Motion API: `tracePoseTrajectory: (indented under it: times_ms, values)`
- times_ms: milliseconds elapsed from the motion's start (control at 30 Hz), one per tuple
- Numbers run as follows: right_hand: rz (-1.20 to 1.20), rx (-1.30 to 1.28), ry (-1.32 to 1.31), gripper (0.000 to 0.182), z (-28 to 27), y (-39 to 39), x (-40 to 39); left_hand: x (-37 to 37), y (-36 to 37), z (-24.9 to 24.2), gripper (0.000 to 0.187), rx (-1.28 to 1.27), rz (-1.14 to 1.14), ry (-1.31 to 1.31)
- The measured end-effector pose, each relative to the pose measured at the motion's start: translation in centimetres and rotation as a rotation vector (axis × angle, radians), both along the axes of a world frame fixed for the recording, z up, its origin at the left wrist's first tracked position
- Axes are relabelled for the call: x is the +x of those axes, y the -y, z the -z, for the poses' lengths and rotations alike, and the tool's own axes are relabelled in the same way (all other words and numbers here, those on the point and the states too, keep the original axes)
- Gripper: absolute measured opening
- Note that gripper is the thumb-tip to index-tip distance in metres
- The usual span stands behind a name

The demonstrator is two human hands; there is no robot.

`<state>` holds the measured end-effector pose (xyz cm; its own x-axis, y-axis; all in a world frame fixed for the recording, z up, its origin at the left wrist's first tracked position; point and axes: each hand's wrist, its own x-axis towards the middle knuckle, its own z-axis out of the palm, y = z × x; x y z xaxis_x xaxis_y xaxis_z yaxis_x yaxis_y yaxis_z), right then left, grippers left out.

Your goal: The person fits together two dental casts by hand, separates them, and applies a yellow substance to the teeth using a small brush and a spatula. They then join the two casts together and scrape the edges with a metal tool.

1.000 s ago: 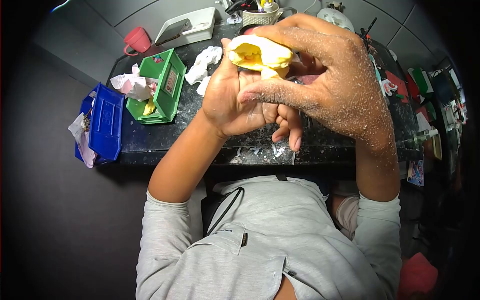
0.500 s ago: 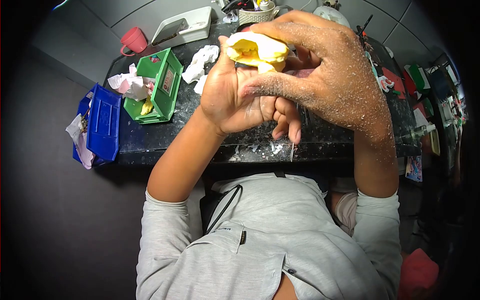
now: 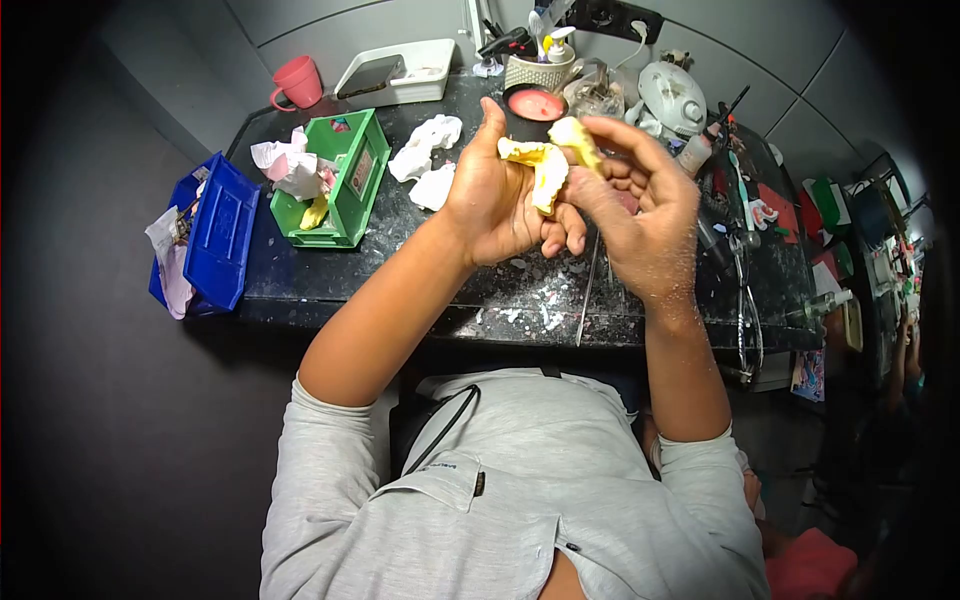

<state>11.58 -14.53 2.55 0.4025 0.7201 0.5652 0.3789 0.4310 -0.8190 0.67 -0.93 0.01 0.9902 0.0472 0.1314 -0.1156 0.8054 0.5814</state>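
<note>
My left hand point(image 3: 497, 208) is palm up above the front of the black bench, with a torn-looking yellow putty piece point(image 3: 548, 178) resting against its fingers and held there. My right hand point(image 3: 645, 212), dusted with white grains, pinches a second yellow putty piece point(image 3: 578, 142) between thumb and fingers, just above the first. The right thumb is close to the left piece; whether it touches cannot be made out. A thin metal rod point(image 3: 587, 305) slants down below the hands; its upper end is hidden.
On the bench point(image 3: 400, 290) stand a green bin point(image 3: 365, 180) with crumpled paper, a white tray point(image 3: 425, 88), a pink cup point(image 3: 298, 83), crumpled tissue point(image 3: 425, 145) and a round red-filled dish point(image 3: 535, 103). A blue bin point(image 3: 215, 245) hangs over the left edge. White scraps lie in front.
The single yellow piece now shows as two parts, one in each hand. My right hand has moved down and away from the camera. The view has shifted, showing more of the bench's back.
</note>
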Motion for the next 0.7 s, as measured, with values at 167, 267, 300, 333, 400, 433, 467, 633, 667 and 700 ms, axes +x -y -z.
tracePoseTrajectory:
  times_ms: [167,267,300,333,400,433,467,633,667,700]
  values:
    - [0.193,-0.038,-0.307,0.029,-0.4,1.0,2.0,-0.9,-0.7,-1.4,0.1,0.284,-0.16,-0.012]
    - [0.21,-0.248,-0.187,0.025,2.1,0.9,3.2,-1.7,-1.1,-2.3,0.088,0.455,-0.377,-0.017]
    - [0.235,-0.388,-0.074,0.022,2.0,1.2,2.4,-1.9,-1.2,-2.5,0.087,0.482,-0.403,0.0]
    - [0.199,-0.423,0.166,0.02,2.5,1.3,2.1,-2.0,-1.3,-2.6,0.087,0.486,-0.407,0.004]
    - [0.11,-0.545,0.388,0.018,3.4,1.0,1.2,-1.9,-1.4,-2.4,0.089,0.495,-0.452,0.074]
    - [0.057,-0.636,0.371,0.017,3.5,0.7,0.5,-1.9,-1.5,-2.3,0.089,0.499,-0.451,0.078]
    - [0.028,-0.627,0.47,0.017,3.3,0.5,-0.3,-1.9,-1.5,-2.2,0.09,0.52,-0.454,0.074]
    - [0.059,-0.665,0.555,0.019,3.9,-0.3,-1.3,-2.1,-1.1,-2.4,0.096,0.596,-0.461,0.052]
    - [0.075,-0.667,0.593,0.019,3.9,-0.3,-1.3,-2.1,-1.1,-2.4,0.097,0.597,-0.451,0.051]
    - [0.076,-0.668,0.594,0.019,3.8,-0.3,-1.1,-2.1,-1.1,-2.4,0.097,0.595,-0.451,0.052]
